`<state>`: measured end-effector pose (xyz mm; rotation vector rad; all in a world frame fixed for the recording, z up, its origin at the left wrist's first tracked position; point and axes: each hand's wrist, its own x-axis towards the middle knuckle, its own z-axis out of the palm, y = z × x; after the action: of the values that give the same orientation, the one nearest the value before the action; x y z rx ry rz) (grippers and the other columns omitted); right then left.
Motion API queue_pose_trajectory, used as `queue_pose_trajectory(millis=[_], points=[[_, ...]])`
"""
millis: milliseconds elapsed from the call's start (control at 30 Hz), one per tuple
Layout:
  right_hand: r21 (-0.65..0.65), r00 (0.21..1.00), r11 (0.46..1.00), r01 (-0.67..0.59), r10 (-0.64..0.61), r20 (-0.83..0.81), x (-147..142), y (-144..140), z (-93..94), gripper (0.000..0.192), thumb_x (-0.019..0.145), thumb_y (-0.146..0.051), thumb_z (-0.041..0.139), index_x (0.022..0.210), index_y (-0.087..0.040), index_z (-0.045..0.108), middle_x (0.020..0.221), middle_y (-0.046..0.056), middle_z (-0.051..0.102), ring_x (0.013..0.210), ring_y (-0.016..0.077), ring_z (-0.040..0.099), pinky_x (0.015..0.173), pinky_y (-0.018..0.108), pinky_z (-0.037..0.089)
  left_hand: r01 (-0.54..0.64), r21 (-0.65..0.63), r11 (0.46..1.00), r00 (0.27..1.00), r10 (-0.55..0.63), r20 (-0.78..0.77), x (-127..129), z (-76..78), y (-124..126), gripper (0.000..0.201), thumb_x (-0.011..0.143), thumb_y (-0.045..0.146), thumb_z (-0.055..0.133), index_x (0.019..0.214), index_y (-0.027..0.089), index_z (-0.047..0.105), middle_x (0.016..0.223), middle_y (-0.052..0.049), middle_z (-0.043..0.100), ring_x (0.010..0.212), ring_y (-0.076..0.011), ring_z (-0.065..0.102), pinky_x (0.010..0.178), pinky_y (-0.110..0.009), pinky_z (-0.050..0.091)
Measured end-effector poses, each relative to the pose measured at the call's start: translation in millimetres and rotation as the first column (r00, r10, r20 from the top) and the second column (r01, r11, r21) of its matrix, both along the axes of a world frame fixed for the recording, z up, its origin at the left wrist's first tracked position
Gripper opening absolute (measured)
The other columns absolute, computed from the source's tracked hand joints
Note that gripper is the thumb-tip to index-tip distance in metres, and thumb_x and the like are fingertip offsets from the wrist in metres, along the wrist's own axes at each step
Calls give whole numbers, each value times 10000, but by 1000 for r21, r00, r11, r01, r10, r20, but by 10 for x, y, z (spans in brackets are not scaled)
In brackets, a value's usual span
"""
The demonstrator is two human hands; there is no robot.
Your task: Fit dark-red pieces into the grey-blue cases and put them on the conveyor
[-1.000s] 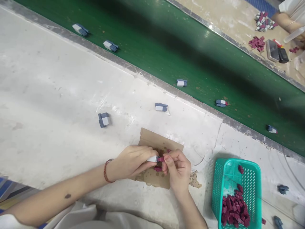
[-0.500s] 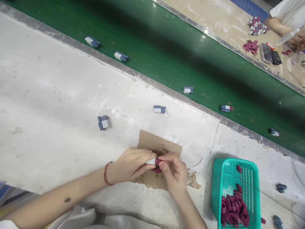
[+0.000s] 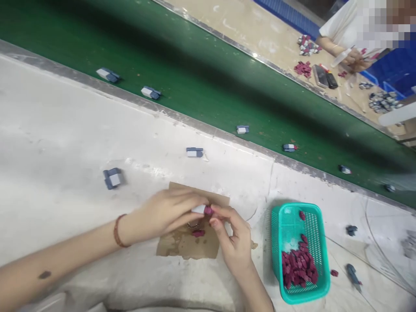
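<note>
White bench (image 3: 65,143); small white-and-maroon piece (image 3: 202,210) between both hands' fingers (image 3: 217,213)

Both bare forearms reach in from below, hands meeting fingertip to fingertip. The left hand (image 3: 165,212) is pinched closed, palm down. The right hand (image 3: 232,242) curls, thumb and forefinger pressed together.

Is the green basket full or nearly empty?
Partly full: the green basket holds dark red pieces heaped at its near end only.

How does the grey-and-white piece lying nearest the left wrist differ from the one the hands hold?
The loose piece lies untouched on the white table; the held piece is pinched by the left hand and right hand. The held piece shows a maroon block at its end; the loose piece shows none. Both have white bodies.
</note>
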<state>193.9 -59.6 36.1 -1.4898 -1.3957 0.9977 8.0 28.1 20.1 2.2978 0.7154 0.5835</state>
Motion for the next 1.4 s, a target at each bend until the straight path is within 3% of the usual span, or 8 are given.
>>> queue_pose_trajectory(millis=[233, 433, 733, 867, 1000, 1167, 1333, 1400], points=[[59, 740, 936, 348, -312, 596, 1040, -507, 220, 191, 932, -287, 501, 942, -225, 681, 950, 80, 713, 860, 235, 654, 746, 357, 507, -337, -53, 940, 938, 331, -106, 332, 169, 1074, 340, 943, 435, 474, 1029, 147, 633, 962, -26, 693, 795, -167, 595, 705, -234, 447], [30, 421, 872, 489, -266, 867, 1754, -889, -48, 268, 864, -252, 424, 951, -204, 674, 918, 128, 690, 867, 295, 611, 778, 427, 471, -389, 85, 917, 905, 398, -151, 677, -133, 1797, 334, 921, 313, 427, 986, 98, 675, 966, -19, 647, 971, -191, 543, 958, -333, 397], [-8, 542, 847, 531, -333, 771, 1723, -862, -50, 247, 864, -325, 459, 829, -199, 669, 839, 122, 709, 751, 274, 638, 704, 410, 498, -45, 45, 998, 991, 51, -127, 1698, -204, 1661, 428, 854, 287, 594, 1249, 123, 611, 1275, -166, 566, 1193, -368, 456, 1046, -520, 323], [-87, 753, 783, 615, -552, 358, 1545, -800, 106, 243, 834, -432, 616, 888, -200, 666, 813, 79, 720, 699, 228, 652, 627, 345, 521, -45, -70, 997, 996, 39, -84, 2019, -216, 1524, 240, 833, 121, 557, 1031, 125, 693, 1208, -153, 599, 1188, -331, 483, 1018, -463, 395], [-87, 699, 703, 706, -711, -73, 1264, -707, 171, 244, 823, -457, 663, 892, -223, 658, 663, -7, 637, 514, 136, 548, 494, 262, 469, -122, -240, 963, 992, 127, 7, 2089, -167, 1461, 267, 858, 65, 499, 1070, 82, 661, 1155, -175, 632, 1173, -313, 536, 1034, -475, 407], [-254, 640, 723, 642, -688, -340, 921, -541, 185, 286, 762, -492, 730, 792, -210, 688, 549, -33, 552, 438, 93, 464, 397, 200, 393, -111, -521, 846, 972, 202, 121, 1769, 47, 1259, 295, 947, 154, 423, 1178, 80, 591, 1062, -167, 704, 884, -223, 708, 817, -396, 581], [-477, 605, 765, 433, -639, -475, 670, -325, 115, 361, 614, -464, 855, 809, -182, 743, 620, 13, 656, 481, 105, 548, 448, 215, 479, 95, -900, 426, 909, 332, 253, 1052, 260, 863, 216, 909, 261, 549, 1023, 108, 651, 1043, -152, 738, 919, -242, 727, 880, -409, 580], [-508, 610, 791, 341, -597, -521, 580, -233, 69, 346, 611, -444, 866, 802, -184, 740, 629, 15, 677, 494, 105, 574, 479, 212, 502, 95, -931, 353, 902, 365, 230, 771, 282, 714, 218, 869, 295, 623, 1014, 134, 652, 1054, -131, 743, 956, -247, 720, 907, -403, 568]])
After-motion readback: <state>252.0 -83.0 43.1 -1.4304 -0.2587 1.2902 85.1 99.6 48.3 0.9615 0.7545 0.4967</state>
